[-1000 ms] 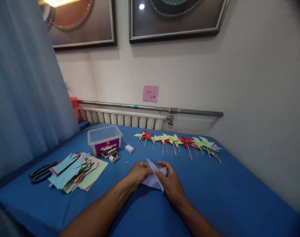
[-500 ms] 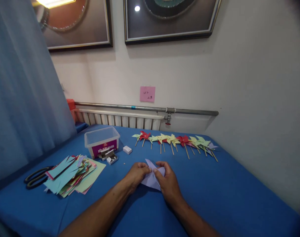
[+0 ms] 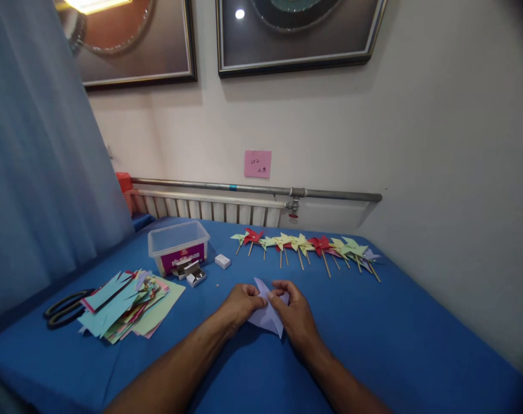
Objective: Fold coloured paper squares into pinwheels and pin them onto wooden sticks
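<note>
A purple paper pinwheel is between my two hands, just above the blue table cover, its blades partly folded in. My left hand pinches it from the left, thumb near its middle. From the right, my right hand grips it with the thumb at the centre and the fingers behind a blade. The fingertips hide the pinwheel's centre, and I cannot tell whether a pin is there. Beyond my hands, several finished pinwheels in red, yellow and green lie in a row on wooden sticks.
At the left are a pile of cut coloured paper and scissors. A clear plastic tub stands behind, with an open small box of pins and a small white box nearby. A radiator pipe runs along the wall.
My right hand has shifted slightly, and more of the pinwheel's lower right blade shows, its tip now pointing down. Both hands still hold the paper. The rest looks the same.
</note>
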Tool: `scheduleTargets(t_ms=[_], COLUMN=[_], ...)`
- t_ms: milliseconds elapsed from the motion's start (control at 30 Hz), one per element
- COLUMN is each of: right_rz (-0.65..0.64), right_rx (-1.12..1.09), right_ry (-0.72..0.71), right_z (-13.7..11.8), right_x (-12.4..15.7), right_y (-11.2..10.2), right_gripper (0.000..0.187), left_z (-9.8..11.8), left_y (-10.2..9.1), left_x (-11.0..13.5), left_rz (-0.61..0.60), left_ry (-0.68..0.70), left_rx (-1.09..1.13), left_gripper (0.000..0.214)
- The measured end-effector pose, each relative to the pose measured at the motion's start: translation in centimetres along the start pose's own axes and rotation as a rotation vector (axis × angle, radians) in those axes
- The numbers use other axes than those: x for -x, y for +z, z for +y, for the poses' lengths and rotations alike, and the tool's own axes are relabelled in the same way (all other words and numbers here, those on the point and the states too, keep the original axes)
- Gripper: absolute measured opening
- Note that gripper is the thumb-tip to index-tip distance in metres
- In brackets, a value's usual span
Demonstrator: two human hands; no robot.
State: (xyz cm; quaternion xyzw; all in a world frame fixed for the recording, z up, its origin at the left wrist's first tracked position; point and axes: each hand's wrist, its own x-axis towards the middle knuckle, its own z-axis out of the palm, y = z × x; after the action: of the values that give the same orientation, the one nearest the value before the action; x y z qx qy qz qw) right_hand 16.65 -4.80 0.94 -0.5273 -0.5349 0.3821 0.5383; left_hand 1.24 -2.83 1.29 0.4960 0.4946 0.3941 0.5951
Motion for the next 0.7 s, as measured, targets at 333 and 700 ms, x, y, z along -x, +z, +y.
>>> scheduleTargets(t_ms=[333,700], right_rz=[-0.017,-0.036], right_rx=[-0.033,-0.021], right_ry=[-0.003,-0.012], right_z=[0.35,0.56], right_x=[0.11,0.04], right_y=[-0.04,-0.11], right_gripper=[0.036,0.035], left_z=[0.41,0.32], left_y=[0.20,0.20], left_x=[0.15,0.14], left_rz=[0.014,0.017], left_ry=[0.000,-0.017], left_rx=[-0.006,-0.001], left_gripper=[0.025,0.022])
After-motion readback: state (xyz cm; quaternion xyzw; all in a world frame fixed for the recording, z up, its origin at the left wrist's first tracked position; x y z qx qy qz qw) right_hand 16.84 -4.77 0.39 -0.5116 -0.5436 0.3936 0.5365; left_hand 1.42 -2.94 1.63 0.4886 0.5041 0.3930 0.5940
